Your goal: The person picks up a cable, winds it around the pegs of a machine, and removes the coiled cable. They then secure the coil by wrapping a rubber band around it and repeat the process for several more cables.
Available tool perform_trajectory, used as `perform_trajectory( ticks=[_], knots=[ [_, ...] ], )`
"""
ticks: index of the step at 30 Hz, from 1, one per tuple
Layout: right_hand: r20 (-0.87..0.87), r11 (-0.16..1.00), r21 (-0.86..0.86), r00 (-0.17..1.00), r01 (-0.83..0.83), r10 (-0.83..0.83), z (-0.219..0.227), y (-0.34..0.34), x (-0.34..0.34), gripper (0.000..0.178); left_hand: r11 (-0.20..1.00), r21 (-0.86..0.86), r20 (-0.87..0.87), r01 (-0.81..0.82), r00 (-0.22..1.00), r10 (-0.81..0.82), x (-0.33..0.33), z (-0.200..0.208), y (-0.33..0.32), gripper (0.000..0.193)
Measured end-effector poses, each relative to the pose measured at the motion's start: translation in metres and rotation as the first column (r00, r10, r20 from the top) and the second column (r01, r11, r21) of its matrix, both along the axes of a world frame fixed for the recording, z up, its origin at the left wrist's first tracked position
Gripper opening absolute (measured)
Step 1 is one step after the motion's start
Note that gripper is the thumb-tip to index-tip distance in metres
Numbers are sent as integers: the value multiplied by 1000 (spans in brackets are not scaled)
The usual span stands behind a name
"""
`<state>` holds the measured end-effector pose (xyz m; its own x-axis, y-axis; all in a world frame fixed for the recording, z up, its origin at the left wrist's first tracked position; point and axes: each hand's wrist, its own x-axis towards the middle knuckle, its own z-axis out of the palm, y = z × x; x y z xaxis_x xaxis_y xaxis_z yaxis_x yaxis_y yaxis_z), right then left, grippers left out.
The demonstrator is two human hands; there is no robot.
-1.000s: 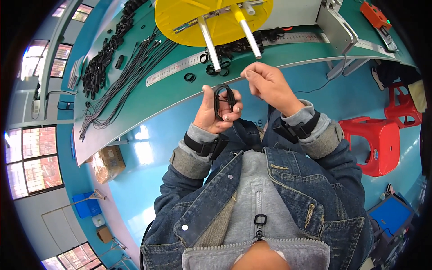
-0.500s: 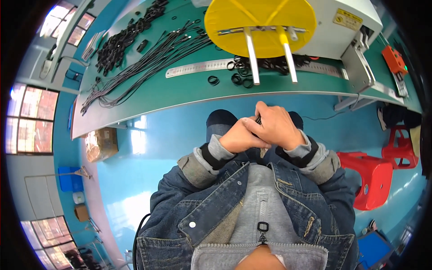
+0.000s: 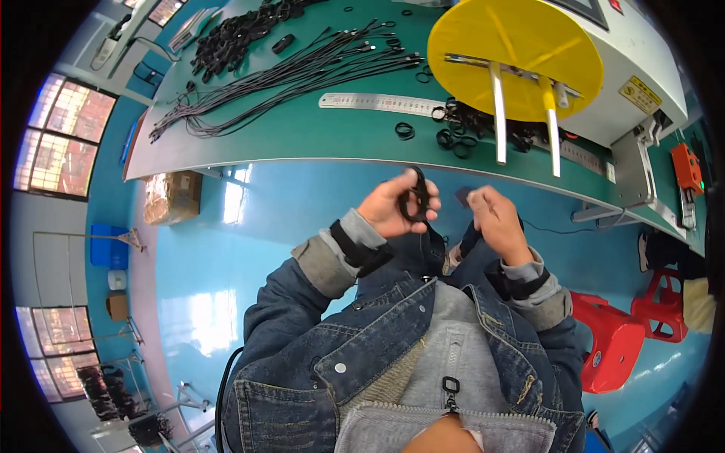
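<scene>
Just in front of the table edge, my left hand (image 3: 387, 207) is closed on a small coil of black cable (image 3: 421, 190), pinched between thumb and fingers with the loop turned upright. To its right and apart from it, my right hand (image 3: 498, 224) is closed, its fingers curled in; whether anything sits inside them is hidden. Several small coiled black cables (image 3: 455, 142) lie on the green table below the yellow disc, and one more coil (image 3: 405, 131) rests left of them. Long straight black cables (image 3: 287, 79) are spread across the table's left half.
A yellow disc with metal rods (image 3: 516, 60) juts from a white machine (image 3: 642, 57) over the table (image 3: 347, 140). A steel ruler (image 3: 377, 103) lies along the tabletop. Black coils (image 3: 238, 41) are heaped at the far left. Red stools (image 3: 613, 343) stand on my right.
My hands, together half a second ago, have come apart. The left now shows the black coil, and the right has moved off to the right. The view has shifted, so the table appears further left.
</scene>
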<state>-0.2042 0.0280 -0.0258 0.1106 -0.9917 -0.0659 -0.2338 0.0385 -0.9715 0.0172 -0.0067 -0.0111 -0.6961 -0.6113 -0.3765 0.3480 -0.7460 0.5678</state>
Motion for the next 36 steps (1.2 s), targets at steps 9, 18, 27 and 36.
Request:
perform_trajectory(
  ticks=[9,18,27,36],
  knots=[
    [-153,930,307,955,-200,256,-61,33,-15,26,998,46,180,34,983,-42,81,8,-48,36],
    [-151,940,298,965,-164,216,-63,30,-6,23,404,-914,405,32,4,914,239,103,-250,34],
    [-212,937,306,948,-167,238,-66,24,-1,24,477,-649,570,593,-37,821,147,22,-270,33],
    [-213,929,338,950,-149,230,-62,24,-2,18,505,-606,485,615,-218,847,140,14,-282,23]
  ],
)
